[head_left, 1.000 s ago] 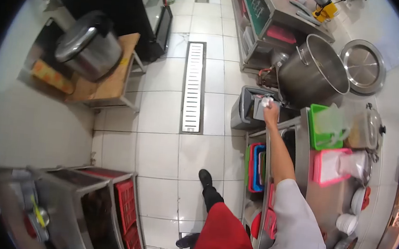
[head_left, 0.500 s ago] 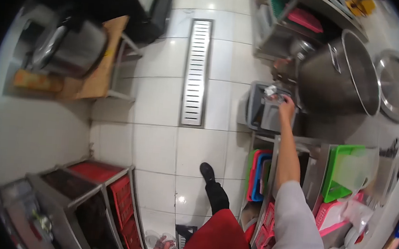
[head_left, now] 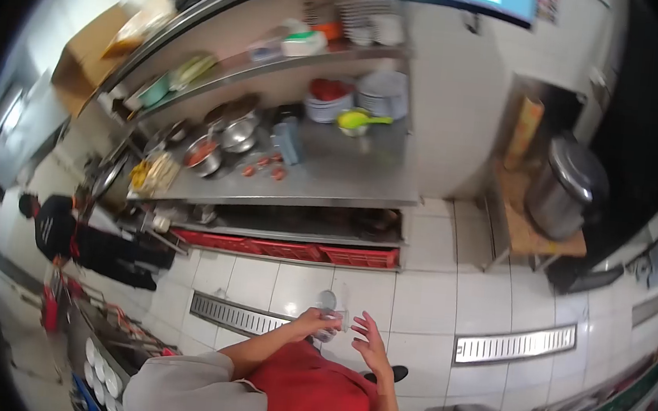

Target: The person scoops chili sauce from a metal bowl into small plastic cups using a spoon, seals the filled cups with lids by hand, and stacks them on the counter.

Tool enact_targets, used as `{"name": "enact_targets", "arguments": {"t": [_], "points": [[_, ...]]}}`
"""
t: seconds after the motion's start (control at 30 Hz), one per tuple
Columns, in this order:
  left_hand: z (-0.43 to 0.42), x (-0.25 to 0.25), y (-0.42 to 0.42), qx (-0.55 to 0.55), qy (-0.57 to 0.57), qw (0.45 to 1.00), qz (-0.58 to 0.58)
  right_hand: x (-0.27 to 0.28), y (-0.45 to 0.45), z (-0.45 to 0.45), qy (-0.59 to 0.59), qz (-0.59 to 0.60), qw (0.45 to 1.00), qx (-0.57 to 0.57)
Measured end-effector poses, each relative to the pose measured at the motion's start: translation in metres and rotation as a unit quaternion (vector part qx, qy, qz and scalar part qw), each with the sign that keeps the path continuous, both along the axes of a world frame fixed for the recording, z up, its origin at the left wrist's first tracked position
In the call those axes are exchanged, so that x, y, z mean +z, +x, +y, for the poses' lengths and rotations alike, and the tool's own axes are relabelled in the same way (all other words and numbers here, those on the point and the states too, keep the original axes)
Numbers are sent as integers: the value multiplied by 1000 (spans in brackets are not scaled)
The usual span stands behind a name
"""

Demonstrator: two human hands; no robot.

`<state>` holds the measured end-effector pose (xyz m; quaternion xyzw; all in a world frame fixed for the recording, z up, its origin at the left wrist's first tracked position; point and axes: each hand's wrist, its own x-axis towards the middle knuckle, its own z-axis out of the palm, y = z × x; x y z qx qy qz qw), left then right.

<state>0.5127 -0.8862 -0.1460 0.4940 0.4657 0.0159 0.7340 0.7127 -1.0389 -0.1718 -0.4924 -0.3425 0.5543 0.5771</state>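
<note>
The tiled floor [head_left: 485,297] could catch anything dropped; the steel worktop [head_left: 331,181], crowded with pots [head_left: 239,136], stands well apart and would not break a fall. The right hand [head_left: 369,345] is spread, apparently empty; the left hand [head_left: 314,322] curls round a clear cup [head_left: 325,334], which a loose grip could let slip.

You're standing in a commercial kitchen. On the far side, a long steel counter [head_left: 347,174] holds metal bowls [head_left: 239,135] and stacked white bowls [head_left: 383,101], with a loaded shelf [head_left: 258,74] above. To the right, a large rice cooker [head_left: 561,191] sits on a wooden table [head_left: 515,210]. Slotted drains [head_left: 516,345] are set in the white tiled floor [head_left: 424,296] (hardly a household fitting), and at far left stands another person [head_left: 57,227] in dark clothes.
</note>
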Motion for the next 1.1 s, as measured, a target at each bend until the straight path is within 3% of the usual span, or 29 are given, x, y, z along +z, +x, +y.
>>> {"name": "enact_targets", "arguments": {"t": [0.1, 0.23, 0.4, 0.53, 0.63, 0.67, 0.77, 0.8, 0.87, 1.0, 1.03, 1.1], "points": [[42, 8, -74, 73, -21, 995, -61, 47, -67, 73, -3, -131, 987, 90], [93, -4, -206, 135, -16, 983, -125, 54, -174, 184, 0, -272, 941, 201], [138, -13, -339, 221, -39, 951, -214, 56, -301, 294, 6, -232, 914, 334], [167, -22, -417, 297, -110, 907, -277, 53, -376, 375, 76, -304, 834, 455], [187, -36, -446, 345, -142, 873, -313, 51, -417, 419, 147, -347, 796, 474], [200, -44, -453, 363, -154, 857, -333, 52, -428, 438, 101, -333, 785, 513], [244, -52, -465, 402, -173, 830, -347, 47, -444, 496, 124, -355, 751, 543], [261, -43, -464, 426, -169, 818, -347, 36, -447, 518, 159, -379, 738, 535], [308, -37, -471, 470, -150, 799, -344, 56, -451, 576, 181, -393, 766, 476], [413, -23, -507, 530, -70, 796, -285, 144, -455, 707, 213, -407, 830, 317], [435, -13, -521, 554, -36, 790, -260, 163, -457, 742, 205, -433, 830, 285], [482, 17, -543, 565, 8, 800, -199, 186, -455, 815, 313, -483, 801, 164]]}}
